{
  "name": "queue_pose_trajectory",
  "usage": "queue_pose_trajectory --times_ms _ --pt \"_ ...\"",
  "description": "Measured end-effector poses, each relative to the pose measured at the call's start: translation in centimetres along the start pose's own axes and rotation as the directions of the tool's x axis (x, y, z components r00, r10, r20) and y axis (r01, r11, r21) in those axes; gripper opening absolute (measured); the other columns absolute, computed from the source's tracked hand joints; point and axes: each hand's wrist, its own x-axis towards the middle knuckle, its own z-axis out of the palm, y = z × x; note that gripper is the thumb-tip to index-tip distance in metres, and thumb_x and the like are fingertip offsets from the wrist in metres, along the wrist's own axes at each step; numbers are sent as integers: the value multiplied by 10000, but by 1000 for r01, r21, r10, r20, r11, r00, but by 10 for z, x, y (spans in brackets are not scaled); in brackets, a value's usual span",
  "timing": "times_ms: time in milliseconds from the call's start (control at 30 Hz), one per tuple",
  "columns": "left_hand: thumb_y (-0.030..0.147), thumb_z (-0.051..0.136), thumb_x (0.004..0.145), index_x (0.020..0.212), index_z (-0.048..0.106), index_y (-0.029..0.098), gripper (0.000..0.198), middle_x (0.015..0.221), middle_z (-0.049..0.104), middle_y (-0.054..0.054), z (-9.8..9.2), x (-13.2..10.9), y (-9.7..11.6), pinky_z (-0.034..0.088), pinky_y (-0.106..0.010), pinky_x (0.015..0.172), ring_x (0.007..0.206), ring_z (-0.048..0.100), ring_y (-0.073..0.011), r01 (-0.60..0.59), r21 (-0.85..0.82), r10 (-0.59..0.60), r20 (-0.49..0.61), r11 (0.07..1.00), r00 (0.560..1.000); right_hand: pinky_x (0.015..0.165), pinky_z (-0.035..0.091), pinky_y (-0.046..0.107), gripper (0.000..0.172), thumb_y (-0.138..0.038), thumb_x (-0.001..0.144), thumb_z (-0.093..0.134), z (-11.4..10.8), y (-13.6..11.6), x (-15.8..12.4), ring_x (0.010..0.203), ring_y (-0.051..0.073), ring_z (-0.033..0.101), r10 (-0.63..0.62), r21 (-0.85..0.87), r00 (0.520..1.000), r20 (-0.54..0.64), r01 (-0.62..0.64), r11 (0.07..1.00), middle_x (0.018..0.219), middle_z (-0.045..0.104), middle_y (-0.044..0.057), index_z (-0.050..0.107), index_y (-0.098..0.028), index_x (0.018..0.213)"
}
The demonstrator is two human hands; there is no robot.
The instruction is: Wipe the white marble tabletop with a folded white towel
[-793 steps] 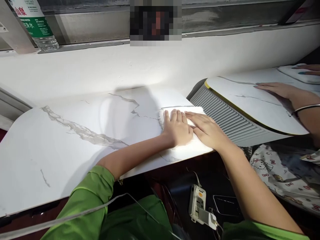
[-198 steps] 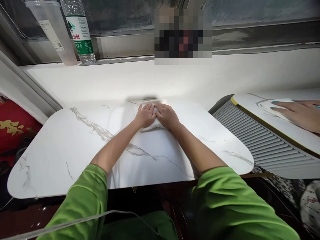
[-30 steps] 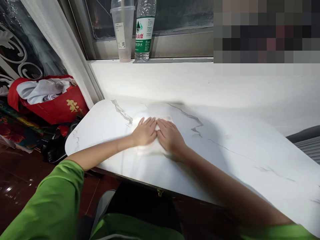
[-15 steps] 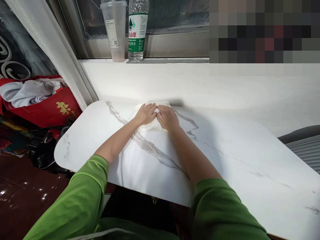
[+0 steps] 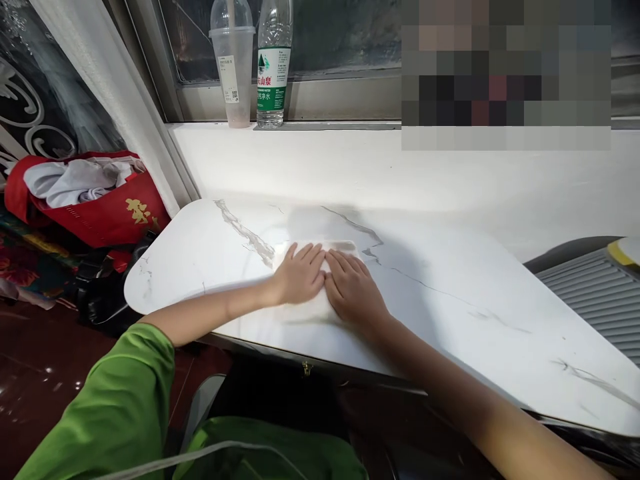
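At the bottom of the frame, a pale cord (image 5: 200, 455) crosses green clothing (image 5: 270, 443), and a green sleeve (image 5: 110, 393) fills the lower left. Just above, at lower centre, a small gold-coloured clasp (image 5: 307, 367) sits at the near edge of the white, grey-veined desk (image 5: 185, 260). In the middle of the frame, the left hand (image 5: 301, 277) and right hand (image 5: 353, 287) lie side by side, their fingertips nearly meeting, on a white cloth (image 5: 306, 311) spread flat on the desk. Neither grip is clenched: both are released, palms down and fingers stretched out over the cloth. At the left, beyond the desk's rounded end, are a black bag (image 5: 107, 293) and a red bag (image 5: 110, 213) with white fabric (image 5: 75, 180) in it. A grey ribbed panel (image 5: 585, 293) stands at the right edge. Farther back, at upper left of centre, a lidded plastic cup (image 5: 240, 73) and a green-labelled bottle (image 5: 273, 80) stand upright, close together, before the window (image 5: 345, 40).
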Motion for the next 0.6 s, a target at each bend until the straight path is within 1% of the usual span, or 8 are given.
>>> queue_pose_trajectory --times_ms 67,133,200,267,333,400,500,600 --pt "275 260 1001 1470 391 38 541 1572 358 -168 -2 -22 22 188 -516 1222 1474 310 -293 -13 0 13 -11 1000 1000 1117 391 476 483 -230 959 306 -14 -7 -26 1298 276 528 -34 10 999 -3 35 999 1352 615 173 554 -68 1340" --pt "275 259 1000 1474 374 1 560 1572 345 -191 -5 -37 40 185 -538 1219 1477 296 -317 -31 2 31 -6 1000 1000 1122 392 475 484 -235 959 309 -26 -11 -46 1309 273 522 -70 24 997 -11 70 997 1363 608 169 541 -75 1353" --pt "280 271 999 1478 364 -15 570 1573 339 -197 -7 -45 53 182 -543 1220 1482 283 -323 -53 2 53 12 999 999 1119 399 480 484 -223 951 313 -35 -11 -59 1314 274 517 -79 35 997 -21 80 996 1369 601 168 529 -80 1360" --pt "280 283 996 1480 358 -19 574 1573 340 -194 -8 -43 59 180 -538 1222 1485 276 -317 -65 -2 65 37 998 997 1107 412 487 480 -205 934 321 -39 -8 -62 1303 277 523 -66 49 998 -21 67 997 1353 611 167 531 -87 1350" --pt "274 292 993 1484 350 -21 575 1575 338 -192 -6 -32 59 173 -531 1225 1489 268 -308 -57 -5 58 60 998 997 1093 426 484 468 -185 908 340 -38 -1 -55 1269 282 544 -43 71 999 -4 44 997 1317 630 165 551 -90 1314" --pt "257 301 986 1484 351 -18 571 1575 340 -189 -3 -14 53 163 -523 1229 1489 269 -300 -27 -2 27 70 1000 997 1079 435 475 454 -171 884 355 -33 11 -39 1234 289 559 -21 93 1000 19 19 995 1289 643 163 572 -91 1275" --pt "241 308 981 1474 374 4 551 1567 361 -185 4 24 35 175 -521 1225 1479 296 -290 16 -3 -16 39 1000 999 1060 439 455 448 -169 869 351 -19 35 -3 1209 294 564 14 114 999 52 -20 993 1273 647 156 583 -102 1246" --pt "235 307 985 1465 394 36 527 1559 384 -172 12 71 8 191 -503 1220 1466 326 -267 19 -20 -19 -6 1000 1000 1042 436 453 438 -178 858 350 0 64 39 1165 306 579 56 121 996 74 -64 991 1211 666 169 600 -93 1207"
